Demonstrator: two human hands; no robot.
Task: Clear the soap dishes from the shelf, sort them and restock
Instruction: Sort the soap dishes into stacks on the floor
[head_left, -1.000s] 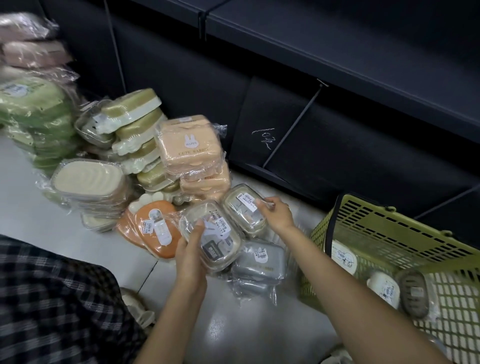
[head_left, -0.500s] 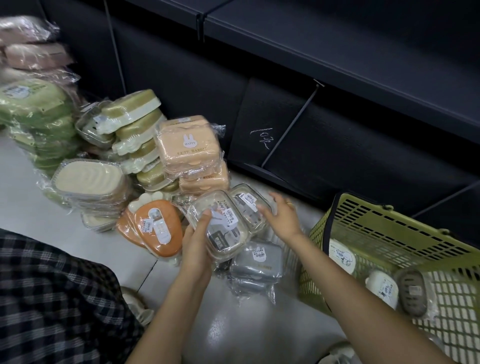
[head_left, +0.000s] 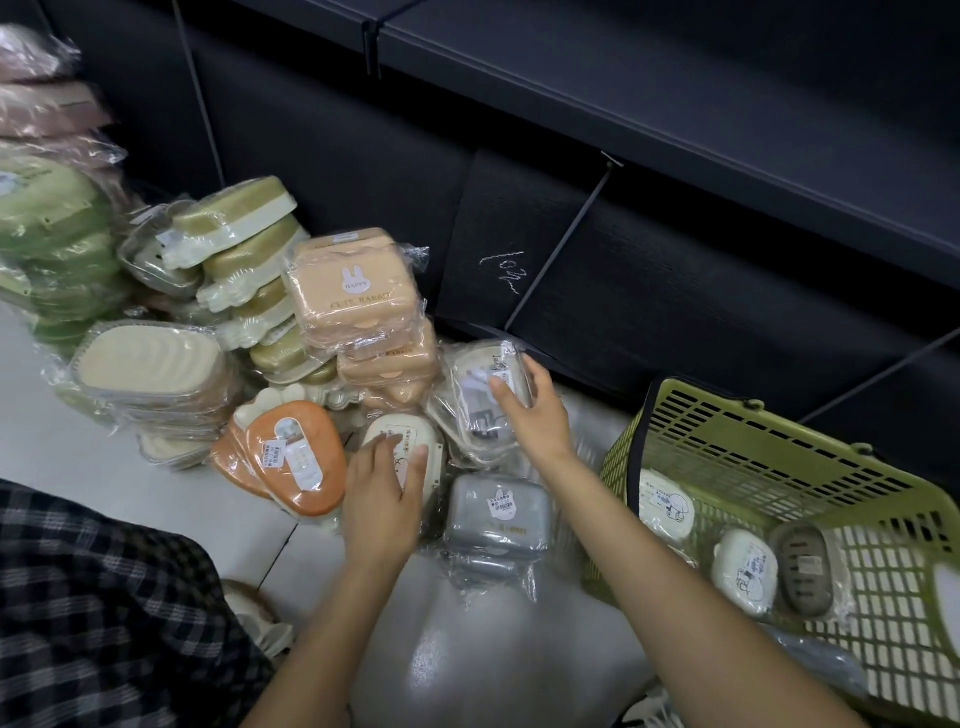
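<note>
Two hands at work on floor, both laid on wrapped soap dishes. Right hand (head_left: 535, 410): fingers spread, curled loosely over upper clear-lidded dish (head_left: 491, 376), index tip on its label, thumb along its far edge; contact plain, firm grip cannot be told. Just below those fingers, 2nd clear-lidded dish (head_left: 478, 431), tilted, partly under the first. Left hand (head_left: 382, 496): fingers splayed flat on cream dish w/ drawn label (head_left: 402, 441), thumb toward its right side; pressing or resting, not closed round it. Directly right of left thumb, grey rabbit-label dish (head_left: 496, 512), stacked on another grey one. Directly left of left fingers, orange carrot-shaped dishes (head_left: 293, 457), overlapped, leaning. Beyond both sets of fingers, peach "CUTE RABBIT" boxes (head_left: 353, 291), stacked approx. three high, touching clear-lidded pair. Farther left: olive-and-cream dish stack (head_left: 244, 249), beige ridged dish stack (head_left: 150, 366), green dish pile (head_left: 52, 234), pink wrapped pile at frame edge, blurred. Right of right forearm: green basket (head_left: 779, 462), tipped on side, w/ two white dishes (head_left: 665, 504) and one grey slotted dish (head_left: 802, 566) inside. Behind all: dark shelf unit (head_left: 649, 130), lower bay bare. Near bottom left: plaid garment (head_left: 104, 613).
</note>
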